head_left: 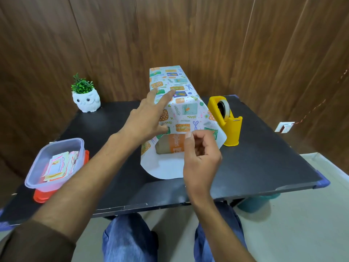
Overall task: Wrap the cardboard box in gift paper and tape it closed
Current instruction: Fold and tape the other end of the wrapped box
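Box (170,146) sits near the middle of the black tabletop (264,163), almost wholly covered: only its near end shows, brown cardboard with an orange band of printed letters too cut off to read. Paper (181,108), printed with parcels, bows and sprigs, is draped over it like a tunnel, running toward the far edge, where it rises and ends against the wood-panelled wall (113,44); its white underside curls out on the tabletop in front of the box. How far the box reaches under the paper cannot be seen. The left hand (149,118) lies spread on the paper's left slope, fingers apart and pointing toward the far edge, palm pressing the sheet down. The right hand (200,150) is at the paper's near right edge with its fingers curled in and the thumb up against the sheet; whether it pinches the edge or a bit of tape, or only touches it, cannot be told, as the hand hides the contact. A yellow tape dispenser (226,121) stands just beside the paper toward the right edge, its base partly behind the sheet's corner. At the far left corner stands a white owl pot (86,103) with a green plant. Near the left edge a clear tub (56,163) holds paper scraps, resting on a red lid (41,197) mostly hidden under it. Blue-jeaned knees (128,237) show below the near edge.
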